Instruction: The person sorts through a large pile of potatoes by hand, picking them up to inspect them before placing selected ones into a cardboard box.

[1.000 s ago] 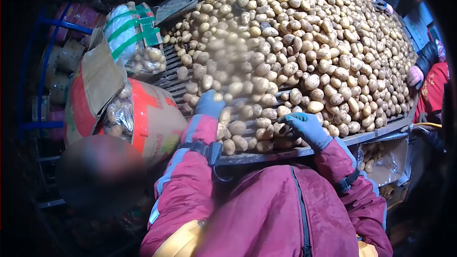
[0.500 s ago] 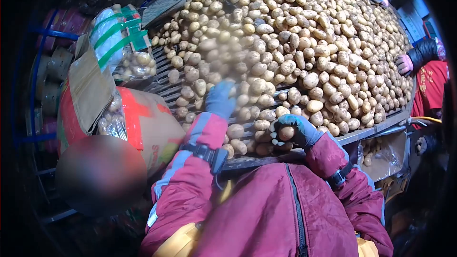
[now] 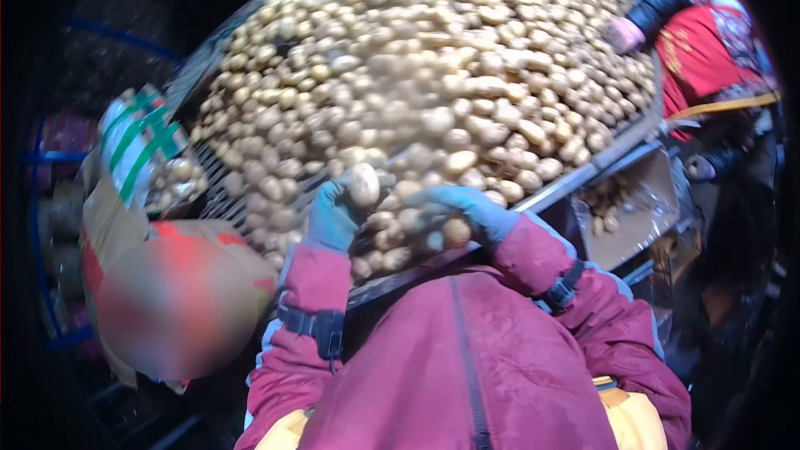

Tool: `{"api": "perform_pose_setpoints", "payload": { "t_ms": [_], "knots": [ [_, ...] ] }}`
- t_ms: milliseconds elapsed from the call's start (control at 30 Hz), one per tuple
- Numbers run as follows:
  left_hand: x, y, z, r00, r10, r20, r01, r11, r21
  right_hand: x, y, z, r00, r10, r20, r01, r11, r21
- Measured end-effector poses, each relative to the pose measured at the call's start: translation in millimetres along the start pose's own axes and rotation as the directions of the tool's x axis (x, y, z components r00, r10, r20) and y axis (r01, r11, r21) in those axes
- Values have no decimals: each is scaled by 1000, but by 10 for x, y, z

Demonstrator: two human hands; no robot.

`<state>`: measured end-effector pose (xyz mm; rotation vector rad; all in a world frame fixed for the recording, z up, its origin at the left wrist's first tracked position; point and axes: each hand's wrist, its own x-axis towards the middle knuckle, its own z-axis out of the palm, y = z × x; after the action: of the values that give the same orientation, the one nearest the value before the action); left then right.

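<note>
While both hands work, left hand (image 3: 333, 215) grips a potato (image 3: 363, 184).

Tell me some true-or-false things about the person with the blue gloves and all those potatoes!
1. The left hand holds a potato. True.
2. The gloves are yellow. False: both gloves are blue.
3. The right hand rests among the potatoes at the near edge of the sorting table. True.
4. The table holds only a few potatoes. False: it is heaped with them.
5. Another person's sleeve at the far right is red. True.
6. The person's jacket is green. False: it is dark red.
</note>
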<state>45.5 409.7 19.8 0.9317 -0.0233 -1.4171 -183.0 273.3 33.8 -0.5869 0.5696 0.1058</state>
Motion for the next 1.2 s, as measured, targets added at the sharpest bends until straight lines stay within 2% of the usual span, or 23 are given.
{"api": "perform_pose_setpoints", "payload": {
  "t_ms": [33, 100, 133, 167, 200, 233, 300, 333, 367, 433, 500, 567, 600, 667, 700, 767, 800, 833, 900, 933, 967, 1033, 1200],
  "knots": [
    [-14, -131, 262, 995, -20, 97, 4, 986, 165, -6, 26, -46, 999, -26, 42, 24, 998, 50],
    [-71, -453, 755, 970, -231, 73, 152, 812, 563, -340, -74, -7, 992, -102, 72, 94, 990, 108],
    [-135, -519, 1014, 964, -224, 144, 86, 771, 631, -386, 24, -192, 996, -91, 22, 90, 995, 43],
    [-62, -611, 1021, 950, -249, 190, 36, 690, 723, -577, -65, -162, 989, -69, -127, 67, 997, -25],
    [8, -703, 1031, 933, -272, 235, -26, 601, 799, -705, 14, -367, 982, -160, -101, 153, 986, -70],
    [-35, -718, 1294, 923, -276, 268, -31, 641, 767, -798, 134, -593, 968, -243, -64, 234, 965, -115],
    [62, -843, 1296, 932, -275, 235, -52, 541, 840, -1154, 161, -805, 942, -174, -287, 189, 982, 26],
    [44, -934, 1397, 942, -336, -20, 273, 728, 629, -1407, 124, -894, 912, -234, -337, 253, 968, 10],
    [20, -963, 1543, 939, -340, -50, 304, 753, 583, -1662, 108, -1029, 875, -293, -385, 314, 949, -9],
    [37, -1002, 1599, 959, -273, 81, 148, 721, 676, -2147, 162, -1359, 799, -389, -458, 435, 900, -6],
    [83, -1068, 1748, 945, -326, 16, 210, 645, 734, -2489, 321, -1758, 585, -537, -607, 418, 842, -342],
    [209, -1208, 1507, 935, -343, 86, 184, 679, 711, -2863, 389, -1917, 295, -521, -801, 395, 830, -395],
    [200, -1209, 1535, 941, -323, 97, 134, 621, 772, -3035, 618, -2304, 175, -592, -786, 363, 781, -508],
    [249, -1250, 1319, 960, -278, 32, 192, 738, 647, -3445, 1109, -2883, 10, -603, -798, 411, 730, -546],
    [299, -1110, 1199, 946, -196, 257, -217, 205, 954, -3675, 1276, -2991, -29, -543, -839, 505, 717, -481],
    [371, -1052, 1087, 978, -151, -145, 203, 519, 830, -4151, 1447, -2994, -61, -417, -907, 481, 784, -393],
    [420, -981, 866, 989, -126, -75, 132, 548, 826, -4336, 1646, -3207, -80, -329, -941, 480, 815, -326],
    [456, -935, 688, 995, -101, -7, 63, 575, 816, -4450, 1832, -3422, -214, -370, -904, 416, 803, -427],
    [440, -856, 710, 996, -77, -35, 74, 577, 813, -4606, 2133, -3873, -446, -457, -770, 242, 766, -595],
    [493, -822, 651, 999, -51, -19, 43, 535, 844, -4661, 2055, -3927, -383, -536, -752, 162, 762, -626],
    [511, -803, 577, 1000, -20, -7, 16, 490, 872, -4631, 2021, -3953, -294, -484, -824, 297, 774, -560],
    [485, -803, 600, 998, 15, 62, -61, 485, 872, -4351, 1159, -3147, -67, -395, -916, 527, 766, -369],
    [354, -820, 441, 965, 238, 108, -160, 214, 964, -3006, 51, -2559, 428, -529, -733, 425, 833, -353]
  ]
}}
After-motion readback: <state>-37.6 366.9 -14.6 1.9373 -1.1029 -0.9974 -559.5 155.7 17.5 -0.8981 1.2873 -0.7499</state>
